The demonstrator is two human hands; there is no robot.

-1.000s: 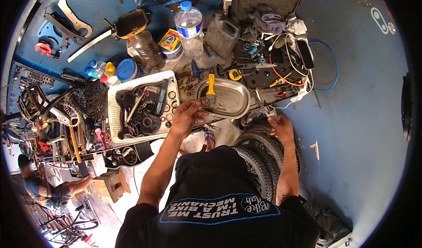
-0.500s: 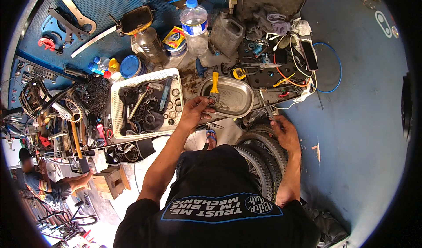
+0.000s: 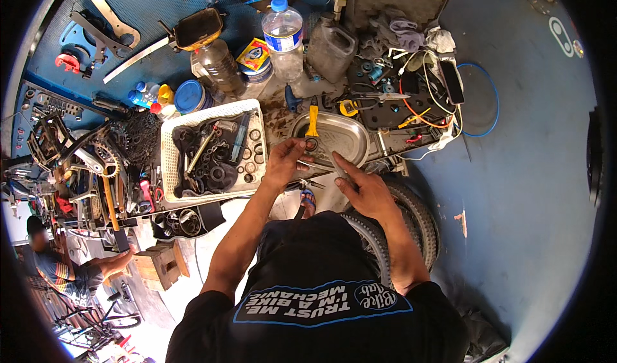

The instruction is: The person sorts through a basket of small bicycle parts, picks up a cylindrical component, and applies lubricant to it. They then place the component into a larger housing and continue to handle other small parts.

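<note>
My left hand [image 3: 286, 163] pinches a small dark ring-shaped part, which looks like a bearing [image 3: 312, 144], over the near left rim of an oval metal tray [image 3: 365, 145]. Close to its right, my right hand [image 3: 367, 194] is closed around a slim grey metal tool [image 3: 337, 165], whose tip points toward the ring. What kind of tool it is cannot be made out. A yellow-handled brush [image 3: 313, 120] rests on the left side of the tray, just beyond my left fingertips.
Left of the tray sits a white plastic basket [image 3: 168, 170] of rings and tools. A clear bottle [image 3: 283, 38] and grey jug [image 3: 331, 51] stand behind. Cables and a phone [image 3: 452, 83] lie right. Tyres [image 3: 411, 215] lean under the bench edge; another person [image 3: 64, 266] is far left.
My right hand has swung left and inward with the slim tool, from the tray's right side to beside the bearing. My left hand has stayed nearly in place.
</note>
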